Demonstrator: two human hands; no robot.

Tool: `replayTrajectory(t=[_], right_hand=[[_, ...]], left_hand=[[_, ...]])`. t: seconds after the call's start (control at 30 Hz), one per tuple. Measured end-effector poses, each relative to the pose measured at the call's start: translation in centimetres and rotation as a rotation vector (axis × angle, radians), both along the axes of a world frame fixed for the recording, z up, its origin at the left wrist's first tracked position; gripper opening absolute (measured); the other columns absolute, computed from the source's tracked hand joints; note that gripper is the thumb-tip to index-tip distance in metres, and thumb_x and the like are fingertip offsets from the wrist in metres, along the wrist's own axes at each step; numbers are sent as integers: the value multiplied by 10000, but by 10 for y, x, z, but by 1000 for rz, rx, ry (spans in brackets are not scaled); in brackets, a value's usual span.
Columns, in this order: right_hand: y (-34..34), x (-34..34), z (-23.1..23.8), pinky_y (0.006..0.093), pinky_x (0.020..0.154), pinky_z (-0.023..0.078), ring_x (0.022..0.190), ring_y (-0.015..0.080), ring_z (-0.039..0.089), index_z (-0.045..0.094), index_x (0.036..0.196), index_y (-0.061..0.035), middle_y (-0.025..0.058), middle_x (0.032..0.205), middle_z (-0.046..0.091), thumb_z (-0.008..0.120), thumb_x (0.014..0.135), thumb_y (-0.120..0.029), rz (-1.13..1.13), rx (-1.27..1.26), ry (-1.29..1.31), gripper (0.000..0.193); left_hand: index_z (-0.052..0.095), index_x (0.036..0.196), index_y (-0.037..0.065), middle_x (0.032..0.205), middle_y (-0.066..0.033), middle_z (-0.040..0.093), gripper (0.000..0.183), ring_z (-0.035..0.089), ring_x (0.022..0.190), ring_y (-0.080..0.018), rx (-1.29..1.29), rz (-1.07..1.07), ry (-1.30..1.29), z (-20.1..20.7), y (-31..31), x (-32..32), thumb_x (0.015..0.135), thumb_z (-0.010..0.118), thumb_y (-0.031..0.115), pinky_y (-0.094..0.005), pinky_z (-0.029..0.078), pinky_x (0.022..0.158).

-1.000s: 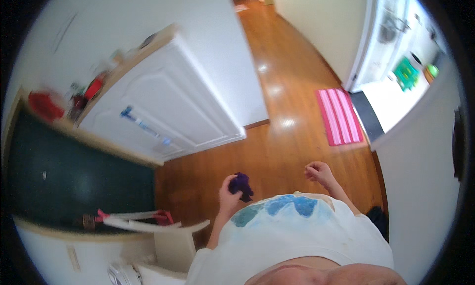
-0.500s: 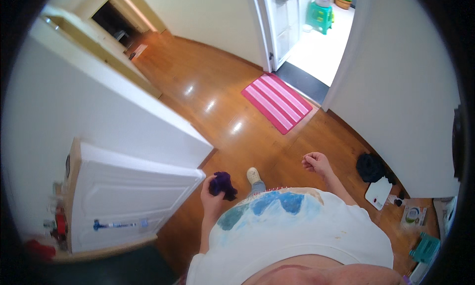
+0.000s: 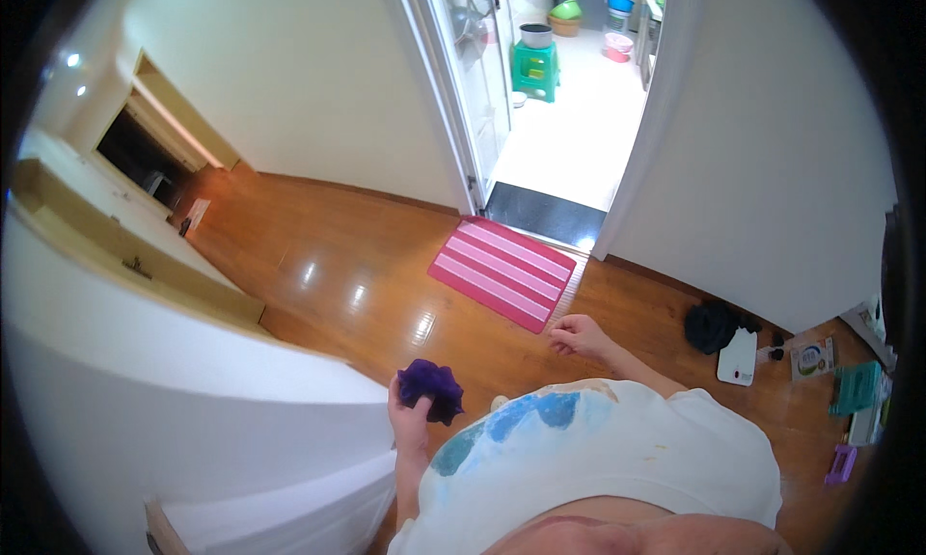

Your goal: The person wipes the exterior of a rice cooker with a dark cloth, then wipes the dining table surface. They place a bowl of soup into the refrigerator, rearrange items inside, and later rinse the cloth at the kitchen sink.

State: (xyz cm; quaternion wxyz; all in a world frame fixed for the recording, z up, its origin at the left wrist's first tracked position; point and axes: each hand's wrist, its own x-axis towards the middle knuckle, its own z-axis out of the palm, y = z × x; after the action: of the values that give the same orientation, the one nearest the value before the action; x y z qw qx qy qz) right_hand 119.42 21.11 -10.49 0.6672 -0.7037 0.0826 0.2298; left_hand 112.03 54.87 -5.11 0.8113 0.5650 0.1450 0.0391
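Observation:
A crumpled dark purple cloth (image 3: 431, 393) is gripped in my left hand (image 3: 409, 422), the thumb pressed across its near side. That hand is low in front of me, beside the white cabinet and wall corner. Over the wooden floor, just below the striped mat, my right hand (image 3: 582, 335) hangs with its fingers curled loosely together, and nothing shows in it. Both hands are in front of my white shirt (image 3: 627, 459) with its blue and green painted pattern.
A pink striped mat (image 3: 506, 273) lies before an open doorway with a dark sill (image 3: 545, 216). Beyond it stands a green stool (image 3: 536, 71) bearing a pot (image 3: 536, 35). Along the right wall are a black bundle (image 3: 712, 325), a white scale-like slab (image 3: 738, 356) and a teal basket (image 3: 857, 389).
My view has moved forward and turned toward the doorway, so the mat and stool sit lower and farther left. My left hand still holds the purple cloth; the right stays curled.

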Motion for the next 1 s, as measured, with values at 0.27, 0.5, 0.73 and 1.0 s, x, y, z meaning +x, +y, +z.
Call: replayTrajectory(t=[0.27, 0.5, 0.73, 1.0], right_hand=[[0, 71, 3, 255, 637, 529, 756, 130, 655, 654, 948, -8, 57, 839, 680, 614, 912, -175, 88, -82, 51, 175], [-63, 197, -38, 247, 629, 540, 742, 117, 643, 636, 1020, -1, 74, 859, 675, 589, 941, -156, -74, -56, 120, 180], [-147, 333, -14, 246, 627, 535, 753, 117, 641, 641, 976, -4, 67, 859, 671, 600, 936, -161, -152, -48, -56, 167], [-206, 433, 11, 217, 629, 526, 731, 113, 643, 643, 977, -8, 82, 853, 682, 593, 933, -144, -386, 25, -29, 151]], left_hand=[[533, 1201, 19, 1118, -91, 614, 408, 586, 1049, -205, -86, -146, 135, -2, -20, 135, 810, 610, -66, -340, 462, 939], [558, 1146, 13, 1064, -106, 640, 350, 613, 1001, -223, -59, -271, 101, -9, -78, 269, 809, 621, -55, -360, 485, 912], [562, 1169, 32, 1075, -74, 631, 394, 599, 1015, -208, 21, -432, -3, 15, -160, 425, 791, 646, -36, -347, 472, 917], [551, 1184, 35, 1083, -80, 623, 421, 601, 1007, -208, -107, -480, 42, 31, -221, 551, 783, 649, -47, -341, 477, 921]])
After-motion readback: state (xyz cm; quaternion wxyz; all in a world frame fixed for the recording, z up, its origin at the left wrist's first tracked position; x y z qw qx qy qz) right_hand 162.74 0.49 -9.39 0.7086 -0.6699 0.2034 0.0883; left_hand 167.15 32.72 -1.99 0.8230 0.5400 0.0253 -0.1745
